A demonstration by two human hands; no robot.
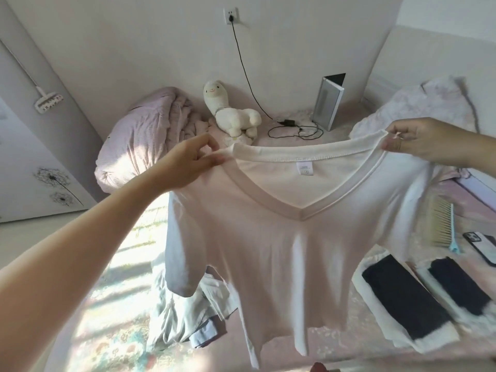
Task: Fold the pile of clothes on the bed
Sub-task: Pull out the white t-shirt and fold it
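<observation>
Pinched at both shoulder seams: left hand (197, 159) with thumb and fingertips closed on the near-left end of the neckline of a white V-neck T-shirt (281, 237), right hand (418, 142) with thumb and curled fingers nipping the opposite end. Both grips closed on cloth, neither loose. Left forearm stretched long from the lower-left corner up toward the collar, wrist nearly straight, back of the hand turned up. Right forearm entering from the right edge, wrist level, thumb toward the camera. Shirt held up in the air above the bed (308, 130), front facing the camera, collar pulled taut between the hands, body and sleeves hanging down, hem blurred. Small white label (305, 168) sewn inside the back of the neck, with faint print too small to read. Beneath the left sleeve, a crumpled heap of pale clothes (185, 315) on the bed. To the right, folded white pieces with dark folded items on top (402, 299), lying side by side. Beyond them a brush (442, 224) with pale bristles and a phone (483, 248) at the right edge. Farther back a bundled pink quilt (142, 138), a plush alpaca (230, 111), a black cable (247, 73) running from a wall socket, and an upright open book-like object (328, 103).
</observation>
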